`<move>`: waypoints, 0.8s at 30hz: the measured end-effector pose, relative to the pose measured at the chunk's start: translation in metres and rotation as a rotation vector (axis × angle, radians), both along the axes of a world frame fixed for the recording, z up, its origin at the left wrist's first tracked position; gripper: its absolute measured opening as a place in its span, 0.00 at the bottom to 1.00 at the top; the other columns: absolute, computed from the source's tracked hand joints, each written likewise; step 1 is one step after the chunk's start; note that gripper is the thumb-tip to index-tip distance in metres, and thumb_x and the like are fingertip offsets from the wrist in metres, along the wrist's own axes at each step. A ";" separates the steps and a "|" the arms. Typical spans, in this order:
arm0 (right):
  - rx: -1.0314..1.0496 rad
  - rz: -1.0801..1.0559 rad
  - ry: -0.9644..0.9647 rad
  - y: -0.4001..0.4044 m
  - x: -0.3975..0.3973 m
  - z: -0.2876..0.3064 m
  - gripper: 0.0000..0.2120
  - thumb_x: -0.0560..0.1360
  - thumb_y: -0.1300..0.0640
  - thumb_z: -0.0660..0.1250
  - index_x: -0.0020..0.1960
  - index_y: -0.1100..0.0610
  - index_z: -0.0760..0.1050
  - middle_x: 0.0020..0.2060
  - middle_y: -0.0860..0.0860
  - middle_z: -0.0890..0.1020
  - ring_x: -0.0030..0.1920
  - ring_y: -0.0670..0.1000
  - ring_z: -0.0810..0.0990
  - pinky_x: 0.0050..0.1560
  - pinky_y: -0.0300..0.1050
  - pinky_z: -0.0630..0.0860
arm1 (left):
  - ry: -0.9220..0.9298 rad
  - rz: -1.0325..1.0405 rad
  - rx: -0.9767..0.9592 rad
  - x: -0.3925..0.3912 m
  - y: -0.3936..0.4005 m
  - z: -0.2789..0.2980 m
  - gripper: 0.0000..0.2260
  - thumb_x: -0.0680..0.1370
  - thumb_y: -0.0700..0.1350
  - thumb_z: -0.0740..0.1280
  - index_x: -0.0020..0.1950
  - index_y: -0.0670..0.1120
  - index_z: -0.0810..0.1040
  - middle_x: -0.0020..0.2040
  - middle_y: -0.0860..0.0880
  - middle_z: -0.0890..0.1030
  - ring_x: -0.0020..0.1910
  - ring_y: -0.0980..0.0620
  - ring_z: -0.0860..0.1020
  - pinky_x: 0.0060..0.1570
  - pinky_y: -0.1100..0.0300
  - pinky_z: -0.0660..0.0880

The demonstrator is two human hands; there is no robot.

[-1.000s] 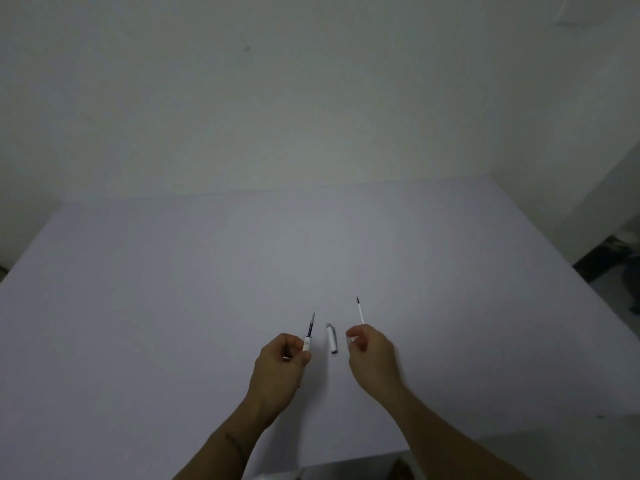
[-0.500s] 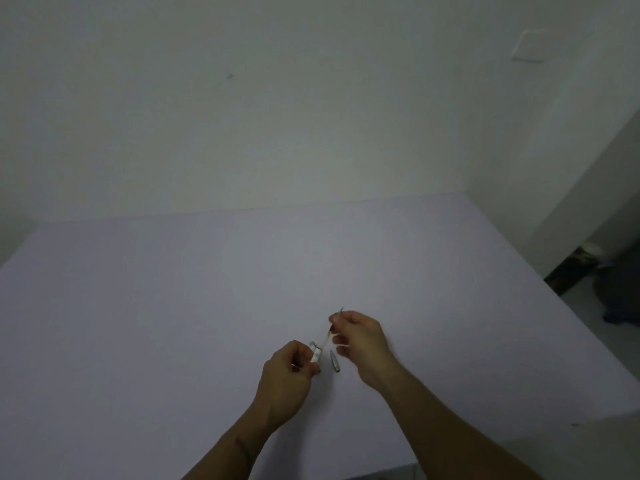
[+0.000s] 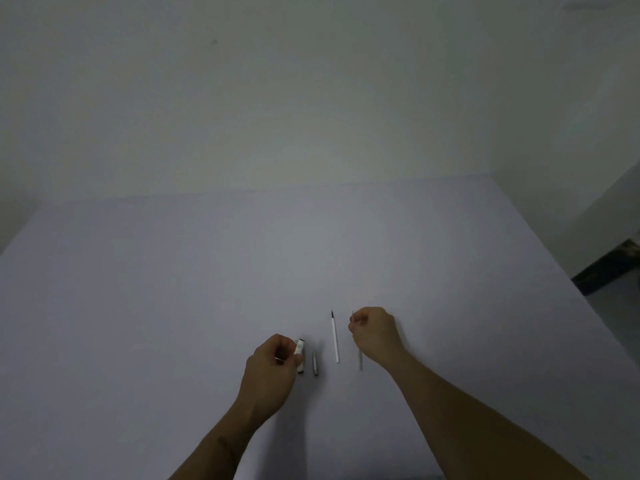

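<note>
Pen parts lie on a pale grey table (image 3: 173, 306). My left hand (image 3: 272, 372) grips a short white pen barrel piece (image 3: 300, 355) with dark ends, held upright just above the surface. A small metallic cap (image 3: 315, 364) lies right beside it on the table. A thin white refill (image 3: 334, 337) with a dark tip lies flat between my hands, pointing away from me. My right hand (image 3: 375, 332) pinches a second thin, pale stick (image 3: 358, 356); its lower end pokes out below my fingers, near the table.
A plain white wall rises behind the table's far edge. At the right, the table edge drops to a dark floor area (image 3: 609, 268).
My hands were together at the pen half a second ago and have moved apart. The white refill now lies on the table. The camera view has shifted slightly.
</note>
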State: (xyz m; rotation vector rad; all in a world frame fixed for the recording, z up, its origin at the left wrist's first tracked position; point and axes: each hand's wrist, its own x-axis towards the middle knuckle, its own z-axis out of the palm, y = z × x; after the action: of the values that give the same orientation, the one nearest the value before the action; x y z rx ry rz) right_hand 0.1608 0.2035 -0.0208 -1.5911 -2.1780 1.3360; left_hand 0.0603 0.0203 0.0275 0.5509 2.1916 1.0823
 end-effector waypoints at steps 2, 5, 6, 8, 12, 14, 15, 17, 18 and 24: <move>0.050 0.052 -0.061 0.005 -0.003 -0.006 0.07 0.73 0.61 0.69 0.50 0.60 0.82 0.46 0.57 0.86 0.45 0.56 0.83 0.44 0.40 0.76 | 0.009 0.009 -0.018 0.003 0.004 -0.001 0.03 0.76 0.40 0.68 0.43 0.43 0.78 0.34 0.51 0.80 0.29 0.56 0.74 0.34 0.63 0.71; 0.124 0.136 -0.124 0.012 -0.005 -0.010 0.05 0.74 0.63 0.67 0.49 0.61 0.76 0.43 0.56 0.82 0.38 0.53 0.76 0.37 0.39 0.70 | 0.012 0.023 -0.037 0.006 0.007 -0.004 0.02 0.76 0.39 0.68 0.43 0.42 0.78 0.35 0.51 0.79 0.30 0.56 0.73 0.33 0.65 0.70; 0.148 0.162 -0.147 0.014 -0.005 -0.011 0.04 0.74 0.63 0.66 0.48 0.61 0.74 0.42 0.55 0.81 0.37 0.53 0.75 0.35 0.39 0.68 | 0.009 0.031 -0.042 0.006 0.008 -0.006 0.02 0.76 0.39 0.68 0.43 0.42 0.78 0.35 0.50 0.79 0.30 0.55 0.73 0.34 0.64 0.70; 0.177 0.187 -0.170 0.016 -0.005 -0.011 0.04 0.74 0.63 0.66 0.45 0.58 0.71 0.39 0.53 0.77 0.35 0.52 0.73 0.30 0.40 0.65 | 0.005 0.044 -0.053 0.007 0.010 -0.007 0.03 0.76 0.40 0.68 0.43 0.43 0.77 0.34 0.51 0.79 0.31 0.54 0.73 0.34 0.64 0.70; 0.163 0.226 -0.163 0.020 -0.006 -0.014 0.07 0.73 0.61 0.67 0.41 0.56 0.69 0.36 0.52 0.77 0.34 0.52 0.74 0.27 0.38 0.64 | -0.008 0.060 -0.066 0.006 0.014 -0.012 0.04 0.76 0.40 0.68 0.42 0.43 0.77 0.35 0.50 0.78 0.31 0.53 0.72 0.34 0.63 0.70; 0.156 0.235 -0.151 0.021 -0.007 -0.015 0.10 0.73 0.61 0.68 0.38 0.55 0.68 0.33 0.51 0.76 0.33 0.52 0.74 0.26 0.37 0.63 | -0.008 0.063 -0.067 0.005 0.016 -0.014 0.04 0.76 0.41 0.68 0.42 0.44 0.76 0.35 0.49 0.78 0.32 0.53 0.71 0.34 0.62 0.70; 0.154 0.229 -0.145 0.022 -0.006 -0.015 0.11 0.73 0.60 0.68 0.37 0.55 0.68 0.31 0.50 0.75 0.32 0.51 0.73 0.26 0.36 0.64 | -0.004 0.060 -0.070 0.005 0.018 -0.014 0.05 0.76 0.41 0.68 0.41 0.44 0.76 0.35 0.48 0.78 0.31 0.53 0.71 0.34 0.62 0.70; 0.159 0.208 -0.131 0.024 -0.007 -0.014 0.11 0.74 0.60 0.68 0.37 0.55 0.68 0.30 0.47 0.73 0.31 0.49 0.72 0.27 0.38 0.65 | 0.004 0.059 -0.079 0.004 0.021 -0.014 0.05 0.76 0.41 0.68 0.41 0.45 0.76 0.36 0.45 0.79 0.31 0.53 0.71 0.35 0.61 0.70; 0.172 0.208 -0.130 0.023 -0.008 -0.012 0.09 0.75 0.60 0.68 0.38 0.55 0.70 0.30 0.48 0.75 0.31 0.49 0.73 0.28 0.40 0.66 | 0.004 0.066 -0.080 0.003 0.022 -0.014 0.04 0.76 0.41 0.68 0.41 0.44 0.76 0.37 0.44 0.80 0.32 0.53 0.71 0.35 0.61 0.70; 0.310 0.449 -0.275 0.008 -0.027 -0.002 0.10 0.77 0.52 0.63 0.48 0.58 0.78 0.47 0.55 0.82 0.47 0.58 0.82 0.40 0.44 0.71 | 0.013 0.092 -0.064 0.001 0.027 -0.011 0.04 0.76 0.40 0.68 0.41 0.45 0.76 0.34 0.50 0.77 0.31 0.54 0.71 0.33 0.64 0.70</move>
State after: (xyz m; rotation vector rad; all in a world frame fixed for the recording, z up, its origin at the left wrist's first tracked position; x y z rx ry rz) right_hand 0.1338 0.2112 -0.0231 -1.2787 -2.8665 0.8293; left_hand 0.0614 0.0471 0.0163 0.4335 2.2744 1.0541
